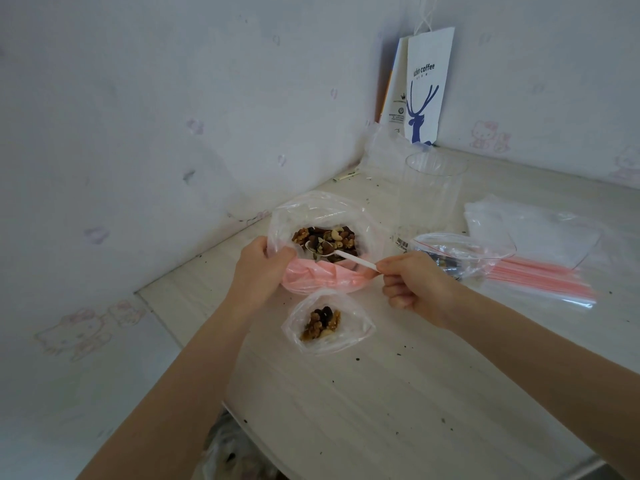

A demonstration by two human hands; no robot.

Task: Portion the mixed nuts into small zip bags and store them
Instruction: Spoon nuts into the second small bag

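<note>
A big clear bag with a pink zip strip (322,275) stands open on the table, holding mixed nuts (325,239). My left hand (263,268) grips its near left rim. My right hand (419,282) pinches the handle of a white plastic spoon (343,255), whose bowl lies in the nuts. In front of the big bag a small clear zip bag (325,323) stands open with a few nuts inside. Neither hand touches it.
A stack of small zip bags with pink strips (530,258) lies at right, one partly filled bag (457,252) beside my right hand. A clear plastic cup (429,192) and a white coffee paper bag (422,88) stand in the corner. Crumbs dot the table (398,393).
</note>
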